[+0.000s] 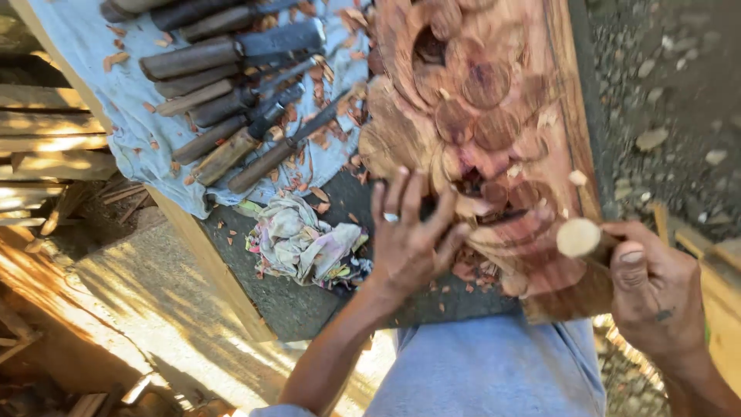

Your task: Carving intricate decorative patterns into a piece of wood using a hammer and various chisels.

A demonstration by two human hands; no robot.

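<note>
Your left hand (409, 232) rests with fingers spread, gripping nothing, on the lower part of the reddish wood carving (478, 116) that lies on the tabletop (309, 301). Your right hand (652, 289) is clenched around a round-headed wooden mallet (579, 237), just beside the carving's lower right edge. Chisels (231, 100) lie on a blue cloth (85, 46) to the left, well apart.

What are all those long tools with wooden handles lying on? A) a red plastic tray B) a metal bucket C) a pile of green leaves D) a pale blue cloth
D: the row of chisels lies side by side on a pale blue cloth spread over the bench, with reddish wood chips scattered among them.
</note>
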